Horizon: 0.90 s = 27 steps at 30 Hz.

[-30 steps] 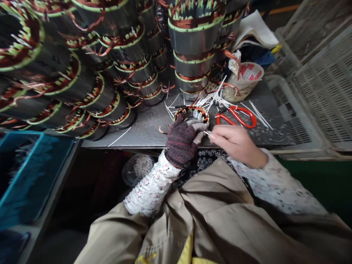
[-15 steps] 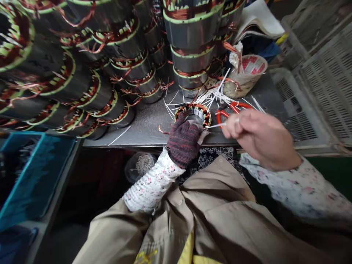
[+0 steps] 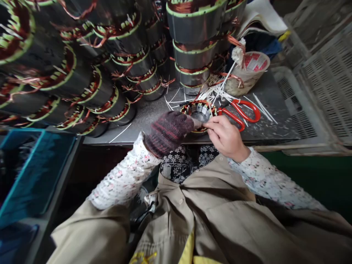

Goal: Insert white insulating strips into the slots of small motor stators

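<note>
A small motor stator [image 3: 202, 108] with copper windings stands on the grey bench near its front edge. My left hand [image 3: 172, 130], in a dark striped knit glove, is closed at the stator's near rim, its light-coloured fingertips pointing right. Bare, my right hand [image 3: 227, 137] pinches at the near right of the same rim, fingertips meeting those of the left. What lies between the fingers is hidden. Just right of the stator are red-handled scissors [image 3: 233, 116], blades out of sight. Many thin white cords [image 3: 220, 90] lie behind it.
Tall stacks of larger wound stators [image 3: 192, 27] fill the back and left. A tape-wrapped tub [image 3: 244, 79] stands at the back right, beside grey plastic crates [image 3: 327, 80]. At the left is a teal bin [image 3: 41, 176]. One loose white cord [image 3: 120, 133] lies near the bench edge.
My right hand has come left from pulling a taut white cord to the stator's rim, uncovering the scissors. My left hand has shifted left and turned, showing more of the stator's bore.
</note>
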Each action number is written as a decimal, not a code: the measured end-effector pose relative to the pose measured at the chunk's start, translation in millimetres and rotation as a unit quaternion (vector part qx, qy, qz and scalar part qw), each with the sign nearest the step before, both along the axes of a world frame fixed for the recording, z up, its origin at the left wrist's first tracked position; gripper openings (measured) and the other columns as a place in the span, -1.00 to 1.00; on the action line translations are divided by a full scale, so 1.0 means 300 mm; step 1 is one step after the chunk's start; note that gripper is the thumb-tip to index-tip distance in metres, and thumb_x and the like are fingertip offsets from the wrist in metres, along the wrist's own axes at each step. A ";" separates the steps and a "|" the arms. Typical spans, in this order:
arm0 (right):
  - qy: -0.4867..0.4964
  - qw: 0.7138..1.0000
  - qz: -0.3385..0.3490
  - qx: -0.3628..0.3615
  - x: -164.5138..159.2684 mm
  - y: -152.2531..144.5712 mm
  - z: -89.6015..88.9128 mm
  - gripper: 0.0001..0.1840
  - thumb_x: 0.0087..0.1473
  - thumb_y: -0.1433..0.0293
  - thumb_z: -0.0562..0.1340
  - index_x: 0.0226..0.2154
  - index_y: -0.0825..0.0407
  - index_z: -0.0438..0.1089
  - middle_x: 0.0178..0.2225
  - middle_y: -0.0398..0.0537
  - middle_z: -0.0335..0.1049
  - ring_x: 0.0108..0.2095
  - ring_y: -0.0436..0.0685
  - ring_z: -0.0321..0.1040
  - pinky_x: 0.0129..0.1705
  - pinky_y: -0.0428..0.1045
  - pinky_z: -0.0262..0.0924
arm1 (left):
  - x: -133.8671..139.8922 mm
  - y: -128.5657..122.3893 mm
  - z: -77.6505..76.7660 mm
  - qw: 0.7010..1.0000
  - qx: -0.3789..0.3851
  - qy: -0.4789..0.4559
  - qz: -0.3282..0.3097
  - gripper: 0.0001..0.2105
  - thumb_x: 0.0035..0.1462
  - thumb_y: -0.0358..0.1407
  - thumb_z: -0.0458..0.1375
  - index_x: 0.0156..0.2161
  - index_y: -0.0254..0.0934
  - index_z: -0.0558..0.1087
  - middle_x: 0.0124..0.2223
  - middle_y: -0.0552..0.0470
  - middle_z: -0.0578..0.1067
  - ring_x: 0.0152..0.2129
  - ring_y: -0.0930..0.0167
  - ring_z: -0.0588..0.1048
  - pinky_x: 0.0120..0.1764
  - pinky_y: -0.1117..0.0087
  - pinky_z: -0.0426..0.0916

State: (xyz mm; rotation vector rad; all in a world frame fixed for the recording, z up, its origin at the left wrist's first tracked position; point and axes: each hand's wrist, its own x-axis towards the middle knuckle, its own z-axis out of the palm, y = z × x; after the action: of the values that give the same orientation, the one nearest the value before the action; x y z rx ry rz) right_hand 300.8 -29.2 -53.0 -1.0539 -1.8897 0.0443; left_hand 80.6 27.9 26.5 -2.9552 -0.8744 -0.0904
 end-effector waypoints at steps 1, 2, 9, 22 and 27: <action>-0.015 1.000 -0.012 -0.008 -0.006 -0.002 -0.009 -0.73 0.27 0.51 0.15 -0.12 0.03 0.54 -0.15 0.06 0.51 -0.25 0.15 0.50 -0.25 0.08 0.41 | 0.009 0.012 0.018 1.000 -0.010 0.023 -0.002 -0.69 0.39 -0.34 0.05 0.13 -0.18 0.52 0.07 -0.05 0.61 -0.03 0.30 0.59 0.01 0.27 0.46; -0.026 0.999 -0.022 -0.016 -0.013 -0.002 -0.012 -0.72 0.26 0.52 0.14 -0.13 0.04 0.55 -0.15 0.06 0.51 -0.27 0.14 0.49 -0.28 0.08 0.40 | 0.022 0.020 0.033 0.999 -0.014 0.040 -0.005 -0.69 0.40 -0.34 0.03 0.12 -0.20 0.53 0.08 -0.08 0.59 -0.04 0.28 0.59 -0.03 0.27 0.46; 0.164 0.985 -0.057 0.019 0.092 0.054 0.071 -0.82 0.29 0.40 0.20 -0.37 -0.09 0.43 -0.35 -0.10 0.41 -0.31 0.14 0.40 -0.22 0.12 0.29 | 0.035 0.061 0.018 0.987 0.031 -0.090 -0.131 -0.85 0.35 -0.25 0.09 -0.11 -0.14 0.52 0.07 0.00 0.58 0.09 0.22 0.54 0.32 -0.08 0.30; 0.083 0.971 -0.208 -0.083 0.334 0.516 0.158 -0.79 0.17 0.38 0.35 -0.44 -0.04 0.34 -0.34 -0.07 0.36 -0.20 0.17 0.35 -0.10 0.09 0.24 | 0.093 0.003 -0.203 0.948 0.068 -0.311 -0.027 -0.83 0.32 -0.15 0.23 -0.20 -0.22 0.46 -0.26 0.00 0.61 -0.21 0.31 0.62 0.14 -0.01 0.53; 0.107 0.972 -0.192 -0.081 0.345 0.515 0.147 -0.73 0.17 0.41 0.40 -0.44 -0.06 0.31 -0.37 -0.10 0.36 -0.20 0.11 0.30 -0.09 0.02 0.18 | 0.125 -0.021 -0.220 0.936 0.112 -0.334 -0.001 -0.86 0.31 -0.22 0.24 -0.16 -0.23 0.43 -0.20 -0.01 0.61 -0.18 0.33 0.61 0.19 0.01 0.49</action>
State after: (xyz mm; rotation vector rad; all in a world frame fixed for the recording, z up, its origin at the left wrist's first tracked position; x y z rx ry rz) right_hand 404.4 125.4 -8.9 -1.4520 -1.4833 0.0870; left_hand 118.0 21.6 -39.6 -2.7076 -0.8302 -1.1633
